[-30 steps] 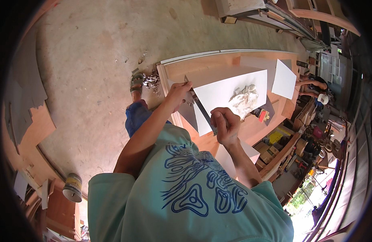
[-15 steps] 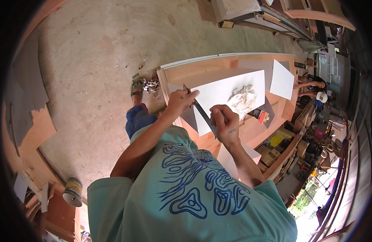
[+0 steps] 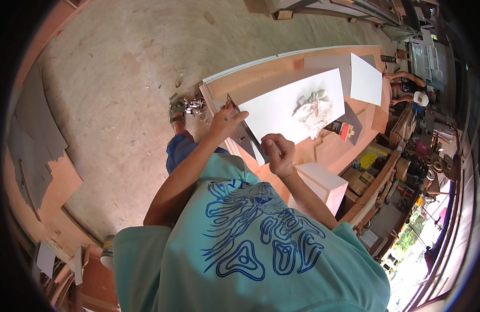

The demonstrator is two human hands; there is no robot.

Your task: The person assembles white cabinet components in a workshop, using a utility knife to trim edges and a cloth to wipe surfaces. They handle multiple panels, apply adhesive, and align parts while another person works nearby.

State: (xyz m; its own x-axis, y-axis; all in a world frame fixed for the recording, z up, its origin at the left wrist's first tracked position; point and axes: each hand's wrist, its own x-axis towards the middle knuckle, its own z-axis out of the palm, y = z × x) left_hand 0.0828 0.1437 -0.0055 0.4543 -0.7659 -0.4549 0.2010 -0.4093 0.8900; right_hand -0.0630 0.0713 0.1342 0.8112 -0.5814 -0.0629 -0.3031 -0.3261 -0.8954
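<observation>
A long, thin, dark metal strip (image 3: 252,136), like a ruler, lies slantwise along the near left edge of a white sheet (image 3: 268,106). My left hand (image 3: 227,124) grips its far part, the thumb stretched over toward the sheet. At the near end, my right hand (image 3: 279,154) is closed with the fingers curled; the strip's end shows beside it. A crumpled, stained whitish cloth (image 3: 315,110) rests on the sheet's right part. Just past the sheet's right edge lies a red, black and yellow can (image 3: 339,129).
The wooden workbench (image 3: 281,77) carries another white sheet (image 3: 366,79) and grey sheets. Beyond it, at far right, a person in a light hat (image 3: 421,99) bends over. A white box (image 3: 320,182) stands by my right forearm. Scraps (image 3: 196,106) lie near my sandalled foot.
The view has shifted, and the bench sits a little higher in it. Both hands and the strip have moved slightly left, the strip now closer to the sheet's near left edge.
</observation>
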